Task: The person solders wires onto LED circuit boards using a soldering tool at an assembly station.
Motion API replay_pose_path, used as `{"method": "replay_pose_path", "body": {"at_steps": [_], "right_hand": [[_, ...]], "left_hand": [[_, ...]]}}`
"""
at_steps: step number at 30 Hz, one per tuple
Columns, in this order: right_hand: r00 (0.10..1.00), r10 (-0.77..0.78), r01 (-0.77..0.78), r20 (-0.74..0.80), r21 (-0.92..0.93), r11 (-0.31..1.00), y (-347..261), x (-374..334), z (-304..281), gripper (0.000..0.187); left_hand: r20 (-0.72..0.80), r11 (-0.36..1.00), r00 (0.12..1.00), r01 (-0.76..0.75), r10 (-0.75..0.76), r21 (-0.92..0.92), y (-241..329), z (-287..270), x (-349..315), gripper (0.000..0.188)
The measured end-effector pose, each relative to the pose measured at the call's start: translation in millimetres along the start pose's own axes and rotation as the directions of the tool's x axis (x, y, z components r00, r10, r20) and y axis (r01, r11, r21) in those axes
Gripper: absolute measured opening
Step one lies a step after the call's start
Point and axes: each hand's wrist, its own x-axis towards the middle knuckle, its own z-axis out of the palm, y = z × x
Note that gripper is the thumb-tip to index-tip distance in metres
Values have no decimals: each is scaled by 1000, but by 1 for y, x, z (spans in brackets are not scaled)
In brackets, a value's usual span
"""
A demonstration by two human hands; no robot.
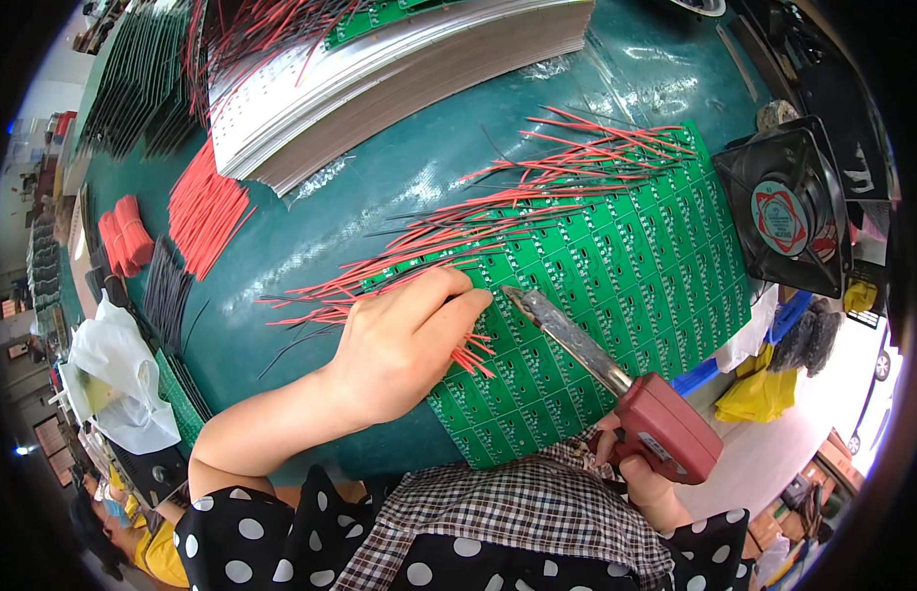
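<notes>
Probably for close control, the left hand has its fingers closed around red wires, low over the green circuit panel on the bench. The right hand grips a maroon soldering gun, tip angled toward the left fingertips.

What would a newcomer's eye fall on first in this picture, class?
Probably the green circuit-board panel right of centre, with red and black wires spread along its upper edge. The dark red soldering tool follows, in the right grip at lower right, tip over the panel. A black fan stands at far right.
</notes>
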Motion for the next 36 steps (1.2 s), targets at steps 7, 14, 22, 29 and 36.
{"method": "replay_pose_path", "body": {"at_steps": [7,14,22,29,36], "right_hand": [[1000,-6,7,-29,43,999,1,0,4,69],[999,-30,30,23,-11,999,4,1,-2,66],[997,-66,38,-41,-486,873,21,-9,-10,61],[998,-4,13,-66,140,990,-1,-2,2,66],[996,-17,28,-87,123,992,-8,-2,5,70]], "left_hand": [[24,999,999,-31,30,35,3,-2,1,30],[25,998,998,-50,50,27,0,-4,3,32],[71,998,996,-58,57,21,0,-6,5,31],[109,998,993,-54,49,43,3,-8,7,31],[115,998,992,-51,47,37,2,-8,6,33]]}}
